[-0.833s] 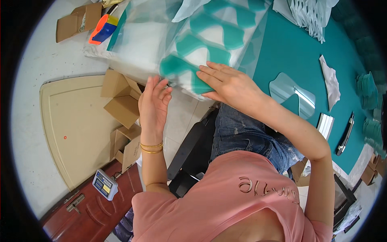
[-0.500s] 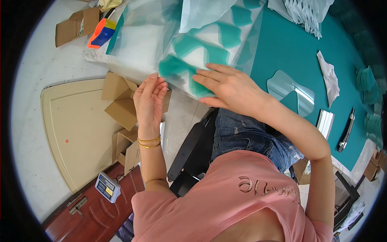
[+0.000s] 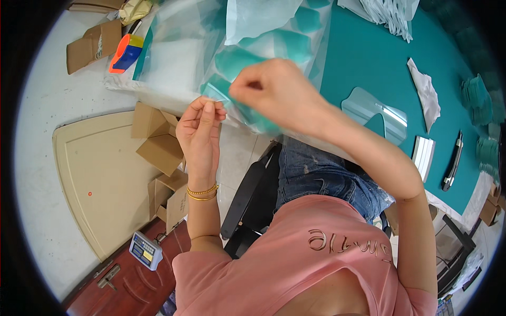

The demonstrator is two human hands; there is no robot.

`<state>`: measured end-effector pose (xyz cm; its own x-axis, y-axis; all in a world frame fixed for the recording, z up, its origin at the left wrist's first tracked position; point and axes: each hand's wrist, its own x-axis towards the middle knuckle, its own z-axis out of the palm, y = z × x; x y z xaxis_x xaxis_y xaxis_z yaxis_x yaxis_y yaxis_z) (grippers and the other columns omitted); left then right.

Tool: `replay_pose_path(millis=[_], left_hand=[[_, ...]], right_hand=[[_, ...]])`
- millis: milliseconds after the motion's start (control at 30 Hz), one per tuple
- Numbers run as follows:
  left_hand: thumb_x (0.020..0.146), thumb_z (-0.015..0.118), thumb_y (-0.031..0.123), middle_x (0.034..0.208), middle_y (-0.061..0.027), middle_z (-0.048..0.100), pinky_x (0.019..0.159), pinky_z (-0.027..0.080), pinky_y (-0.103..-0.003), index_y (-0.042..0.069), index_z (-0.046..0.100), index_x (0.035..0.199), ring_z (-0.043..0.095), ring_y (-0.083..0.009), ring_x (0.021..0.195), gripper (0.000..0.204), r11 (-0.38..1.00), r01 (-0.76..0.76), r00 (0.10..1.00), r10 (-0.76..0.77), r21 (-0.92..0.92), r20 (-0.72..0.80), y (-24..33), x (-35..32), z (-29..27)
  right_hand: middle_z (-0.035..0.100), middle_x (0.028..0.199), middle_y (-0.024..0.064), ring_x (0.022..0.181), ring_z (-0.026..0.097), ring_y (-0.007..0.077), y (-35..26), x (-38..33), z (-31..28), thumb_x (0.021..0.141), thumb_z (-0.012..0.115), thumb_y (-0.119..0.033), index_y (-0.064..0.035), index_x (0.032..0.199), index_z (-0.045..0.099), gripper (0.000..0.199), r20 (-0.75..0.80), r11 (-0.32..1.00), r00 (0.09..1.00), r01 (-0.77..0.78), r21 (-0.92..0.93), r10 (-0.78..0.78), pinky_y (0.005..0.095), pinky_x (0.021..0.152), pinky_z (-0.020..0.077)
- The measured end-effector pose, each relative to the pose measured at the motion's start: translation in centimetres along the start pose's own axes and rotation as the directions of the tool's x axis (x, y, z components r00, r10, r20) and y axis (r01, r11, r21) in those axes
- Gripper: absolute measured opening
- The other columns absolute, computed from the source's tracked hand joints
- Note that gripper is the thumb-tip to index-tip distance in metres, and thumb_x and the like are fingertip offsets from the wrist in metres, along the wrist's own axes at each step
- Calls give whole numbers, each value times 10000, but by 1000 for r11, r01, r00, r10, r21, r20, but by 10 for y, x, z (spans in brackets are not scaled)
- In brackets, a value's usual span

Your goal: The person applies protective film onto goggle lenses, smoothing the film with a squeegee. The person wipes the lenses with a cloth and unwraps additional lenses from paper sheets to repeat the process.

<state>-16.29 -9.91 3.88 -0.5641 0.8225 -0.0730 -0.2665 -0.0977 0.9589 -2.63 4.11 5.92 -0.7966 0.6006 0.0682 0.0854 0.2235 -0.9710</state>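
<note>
At the table's near left edge, my left hand (image 3: pixel 201 129) pinches the corner of a clear plastic film (image 3: pixel 216 94) between thumb and fingers. My right hand (image 3: pixel 276 92) is just right of it, over the sheet, with its fingers curled together; whatever they hold is hidden. Beneath both hands, clear sheeting (image 3: pixel 174 58) covers several green and white curved cut-outs (image 3: pixel 237 60). Further right on the green table lies a clear curved plastic piece (image 3: pixel 363 102), apart from my hands.
A white-and-silver bar (image 3: pixel 423 157), a black cutter knife (image 3: pixel 453 160) and a crumpled white cloth (image 3: pixel 425 95) lie at the right. A tape dispenser (image 3: pixel 126 53) sits at the far left. Open cardboard boxes (image 3: pixel 161 150) stand below the table's left edge, near a black armrest (image 3: pixel 245 197).
My right hand has gone from lying flat on the sheet to curled fingers, lifted and shifted slightly left. My left hand has turned a little, and the film corner now shows between the hands.
</note>
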Motion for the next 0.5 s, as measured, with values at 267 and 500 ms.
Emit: replay_pose_path(millis=[267, 500], left_hand=[[962, 594, 90, 881, -36, 618, 728, 468, -221, -10, 618, 1002, 556, -93, 779, 111, 987, 150, 936, -123, 56, -331, -32, -11, -38], [946, 610, 94, 905, -25, 603, 714, 461, -234, 3, 602, 1069, 529, -89, 777, 153, 820, 175, 864, 137, 545, -484, -18, -17, -17]], right_hand=[[651, 786, 28, 743, 566, 77, 37, -33, -97, 894, 628, -173, 22, 947, 691, 211, -397, 986, 902, -153, 71, 169, 229, 685, 450], [634, 738, -11, 657, 536, 56, 4, -71, -109, 879, 670, -140, 0, 913, 715, 151, -748, 976, 658, -99, -196, -83, 207, 589, 425]])
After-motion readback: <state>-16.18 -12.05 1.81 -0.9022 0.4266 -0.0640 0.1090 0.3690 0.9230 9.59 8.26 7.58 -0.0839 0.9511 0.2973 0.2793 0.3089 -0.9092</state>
